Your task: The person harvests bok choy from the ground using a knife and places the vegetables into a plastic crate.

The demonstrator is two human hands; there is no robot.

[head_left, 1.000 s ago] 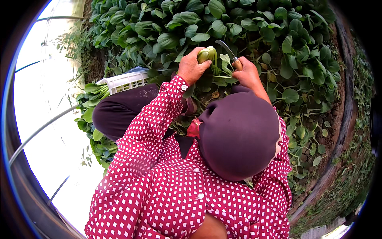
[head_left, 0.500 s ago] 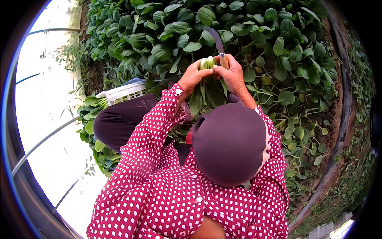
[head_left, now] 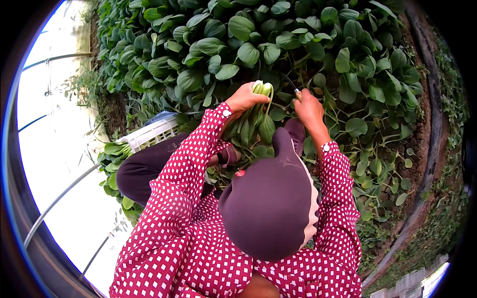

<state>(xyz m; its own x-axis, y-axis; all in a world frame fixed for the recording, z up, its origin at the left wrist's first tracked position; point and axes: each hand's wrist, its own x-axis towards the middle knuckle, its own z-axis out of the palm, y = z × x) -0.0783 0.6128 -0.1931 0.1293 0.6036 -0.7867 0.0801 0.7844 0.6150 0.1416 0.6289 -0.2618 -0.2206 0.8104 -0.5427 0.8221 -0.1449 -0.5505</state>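
A small bunch of leafy greens [head_left: 267, 126] hangs from my left hand [head_left: 245, 99], its pale cut stem ends up and its leaves trailing down. My fingers are closed round the stems. To the right, my right hand [head_left: 309, 110] grips the handle of a sickle [head_left: 297, 92]. Its dark curved blade points up and left, partly lost among the low plants. The two hands are apart, with the sickle clear of the bunch.
Dense rows of green plants [head_left: 208, 45] stand ahead of me. At the left, a white plastic crate [head_left: 151, 135] sits beside my bent knee [head_left: 134, 174], with more cut greens [head_left: 115, 151] next to it. A dark hose or strip [head_left: 431, 104] runs along the right side.
My right hand has moved right and down, away from the bunch, taking the sickle with it. The left hand still holds the greens, now slightly lower. My knee has come into view.
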